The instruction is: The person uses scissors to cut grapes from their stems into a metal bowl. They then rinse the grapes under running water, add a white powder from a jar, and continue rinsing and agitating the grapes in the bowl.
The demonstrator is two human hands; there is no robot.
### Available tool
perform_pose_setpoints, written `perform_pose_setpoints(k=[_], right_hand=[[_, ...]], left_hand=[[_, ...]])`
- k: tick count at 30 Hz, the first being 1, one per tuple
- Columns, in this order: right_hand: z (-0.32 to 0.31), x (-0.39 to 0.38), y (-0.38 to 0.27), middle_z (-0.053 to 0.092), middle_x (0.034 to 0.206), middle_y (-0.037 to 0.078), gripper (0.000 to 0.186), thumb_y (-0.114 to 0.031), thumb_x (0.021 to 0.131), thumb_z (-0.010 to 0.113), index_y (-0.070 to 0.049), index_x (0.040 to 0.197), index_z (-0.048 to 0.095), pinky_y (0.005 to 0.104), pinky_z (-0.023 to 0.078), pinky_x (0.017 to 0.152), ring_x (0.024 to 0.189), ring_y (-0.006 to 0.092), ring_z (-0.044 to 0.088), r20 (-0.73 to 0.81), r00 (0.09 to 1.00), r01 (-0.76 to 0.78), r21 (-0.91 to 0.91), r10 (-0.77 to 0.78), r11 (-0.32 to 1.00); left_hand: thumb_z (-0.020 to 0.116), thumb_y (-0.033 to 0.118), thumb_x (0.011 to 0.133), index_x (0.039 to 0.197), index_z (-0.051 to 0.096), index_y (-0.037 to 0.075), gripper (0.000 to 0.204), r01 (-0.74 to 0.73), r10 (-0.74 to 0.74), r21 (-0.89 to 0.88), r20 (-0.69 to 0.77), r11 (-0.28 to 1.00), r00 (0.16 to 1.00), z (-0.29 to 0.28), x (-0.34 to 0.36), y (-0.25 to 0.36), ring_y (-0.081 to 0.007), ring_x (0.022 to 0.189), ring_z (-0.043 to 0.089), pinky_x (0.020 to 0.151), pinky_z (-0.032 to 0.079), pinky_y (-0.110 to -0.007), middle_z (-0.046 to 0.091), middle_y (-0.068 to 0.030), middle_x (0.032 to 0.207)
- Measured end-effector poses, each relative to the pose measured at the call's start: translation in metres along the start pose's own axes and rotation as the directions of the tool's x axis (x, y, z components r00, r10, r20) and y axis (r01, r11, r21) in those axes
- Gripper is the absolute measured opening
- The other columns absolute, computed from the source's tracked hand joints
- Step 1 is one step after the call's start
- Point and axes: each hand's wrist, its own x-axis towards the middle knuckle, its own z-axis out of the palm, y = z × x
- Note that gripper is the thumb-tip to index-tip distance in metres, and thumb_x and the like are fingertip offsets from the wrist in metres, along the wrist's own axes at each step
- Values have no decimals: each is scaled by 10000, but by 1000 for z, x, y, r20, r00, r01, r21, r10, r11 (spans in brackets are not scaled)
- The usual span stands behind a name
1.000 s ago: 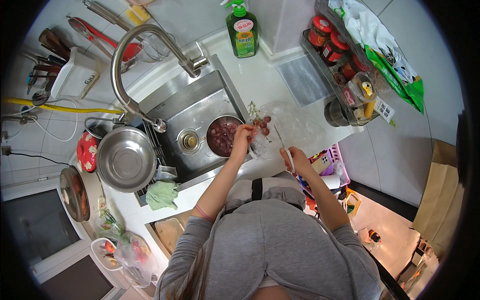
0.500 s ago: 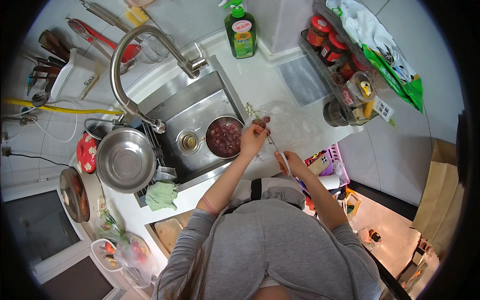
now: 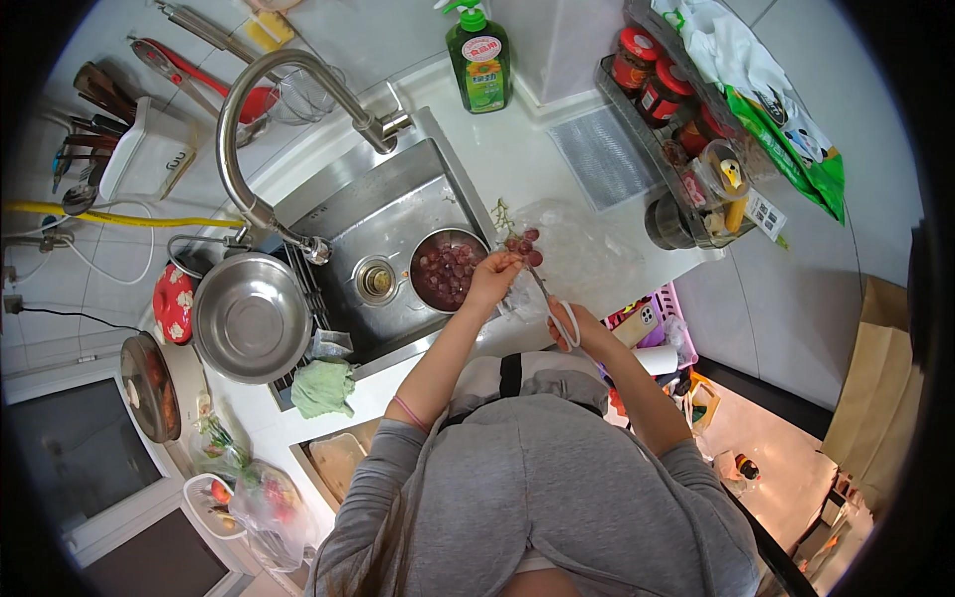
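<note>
Currently left hand [image 3: 494,276] pinches grape bunch [image 3: 521,244] over right edge of sink [image 3: 398,214], beside metal bowl [image 3: 447,275] of loose grapes. Right hand [image 3: 580,328] grips white-handled scissors [image 3: 553,306] (blades toward bunch, just below it). Clear plastic bag [image 3: 587,249] on desk [image 3: 517,149], right of bunch.

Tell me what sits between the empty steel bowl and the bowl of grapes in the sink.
In the head view, only the sink drain lies between the steel bowl and the bowl of grapes.
</note>
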Motion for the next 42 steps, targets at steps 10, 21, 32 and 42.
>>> perform_pose_setpoints(k=[10,21,32,42], right_hand=[[0,-1,-2,511,620,29,587,-609,868,435,-39,769,529,246,360,461,475,117,479,-13,999,-46,-31,46,998],[0,-2,-6,498,608,35,612,-622,853,450,-21,762,523,256,371,451,471,123,483,-42,998,-39,-66,36,997],[-4,-3,0,484,558,10,568,-584,839,520,-37,686,532,244,363,456,493,98,475,-169,984,14,-219,-52,976],[-37,-12,-7,481,573,8,490,-523,871,516,-54,735,498,231,363,432,460,91,454,-304,942,152,3,-144,988]], left_hand=[[591,42,858,927,601,22,73,-183,177,106,61,977,982,0,5,-8,-25,675,494,591,373,-173,599,32,785],[599,22,832,894,573,25,67,-267,246,362,103,893,964,1,2,-7,-47,671,500,604,404,-205,577,9,736],[616,55,821,910,558,23,110,-322,330,494,72,808,941,-4,5,-14,-85,678,521,601,421,-235,586,-29,757],[599,116,787,962,548,84,186,-564,495,793,404,228,769,50,-20,35,-304,776,601,645,494,-398,541,-94,980]])
